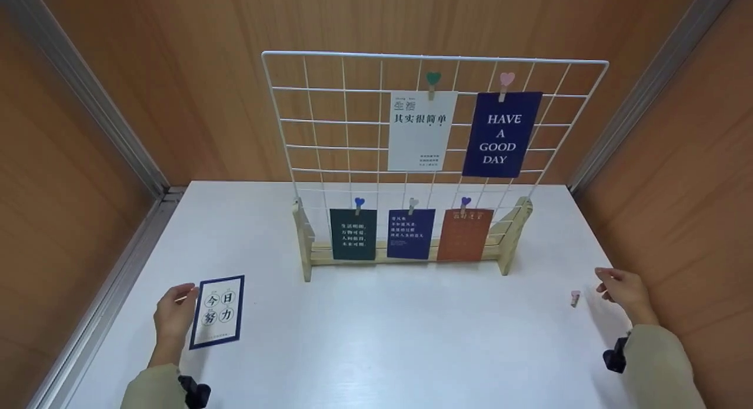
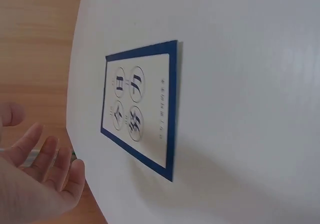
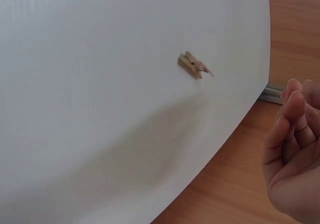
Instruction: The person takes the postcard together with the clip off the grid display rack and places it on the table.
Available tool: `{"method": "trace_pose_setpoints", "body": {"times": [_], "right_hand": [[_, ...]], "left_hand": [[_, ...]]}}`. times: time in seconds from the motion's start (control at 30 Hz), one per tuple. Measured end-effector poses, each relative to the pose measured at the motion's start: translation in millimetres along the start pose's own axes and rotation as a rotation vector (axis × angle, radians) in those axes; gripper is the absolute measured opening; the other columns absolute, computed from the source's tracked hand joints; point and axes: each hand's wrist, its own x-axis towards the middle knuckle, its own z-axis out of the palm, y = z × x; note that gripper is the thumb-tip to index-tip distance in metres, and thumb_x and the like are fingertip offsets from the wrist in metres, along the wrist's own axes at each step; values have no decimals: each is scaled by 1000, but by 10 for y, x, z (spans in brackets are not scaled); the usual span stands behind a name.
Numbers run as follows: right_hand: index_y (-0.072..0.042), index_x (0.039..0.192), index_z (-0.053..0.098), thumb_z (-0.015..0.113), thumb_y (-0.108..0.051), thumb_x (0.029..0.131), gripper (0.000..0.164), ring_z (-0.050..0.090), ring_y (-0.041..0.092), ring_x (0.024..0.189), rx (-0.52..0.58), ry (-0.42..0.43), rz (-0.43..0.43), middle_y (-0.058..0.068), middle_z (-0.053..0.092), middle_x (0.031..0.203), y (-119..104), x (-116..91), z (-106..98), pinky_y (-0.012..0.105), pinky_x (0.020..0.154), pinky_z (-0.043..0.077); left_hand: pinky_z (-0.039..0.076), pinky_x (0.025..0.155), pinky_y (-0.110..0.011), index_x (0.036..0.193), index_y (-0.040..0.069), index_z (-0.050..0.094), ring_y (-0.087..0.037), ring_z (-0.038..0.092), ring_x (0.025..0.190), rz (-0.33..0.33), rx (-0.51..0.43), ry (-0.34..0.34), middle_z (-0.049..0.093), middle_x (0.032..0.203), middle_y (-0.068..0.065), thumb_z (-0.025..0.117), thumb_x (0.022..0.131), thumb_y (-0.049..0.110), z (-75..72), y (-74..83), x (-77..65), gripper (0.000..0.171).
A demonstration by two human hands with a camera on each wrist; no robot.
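Observation:
A blue-bordered white card (image 1: 222,306) with Chinese characters in circles lies on the white table at the left. Just beside its left edge is my left hand (image 1: 175,315), fingers loosely bent and holding nothing; the left wrist view shows a gap between this hand (image 2: 45,179) and the card (image 2: 137,98). On the right side of the table lies a small wooden clothespin (image 1: 575,298) with a pink piece on it, seen on its side in the right wrist view. My right hand (image 1: 626,292) hovers to the right of it, fingers loosely curled around nothing.
A white wire grid (image 1: 329,119) in a wooden stand (image 1: 509,244) rises at the back. Heart-topped clips hold several cards on it: a white card (image 1: 420,141) and navy card (image 1: 502,162) above, green (image 1: 353,253), blue (image 1: 411,250) and orange (image 1: 465,238) cards below. Wooden walls enclose the table.

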Motion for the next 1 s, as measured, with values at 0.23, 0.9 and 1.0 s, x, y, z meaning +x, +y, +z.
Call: {"method": "trace_pose_setpoints", "body": {"times": [0.23,0.9,1.0], "right_hand": [[11,115,47,46,-39,89,57,53,16,60,-16,14,-109,7,55,71,-250,-89,-78,24,60,48],[1,111,56,50,-40,87,48,52,11,56,118,28,-380,8,56,67,-894,-98,-96,19,54,47],[-1,111,58,52,-43,85,49,52,10,55,135,27,-422,8,56,67,-861,55,-94,18,53,47]], "left_hand": [[39,83,-43,124,8,46,-27,40,111,87,-80,-54,45,122,-12,46,89,42,-121,905,-441,48],[38,85,-40,114,4,53,-26,45,105,442,-181,-235,52,110,-12,53,88,33,-29,2069,-874,39],[37,85,-42,114,0,52,-27,45,105,449,-131,-251,52,110,-15,50,90,27,-48,2336,-1044,36]]}}
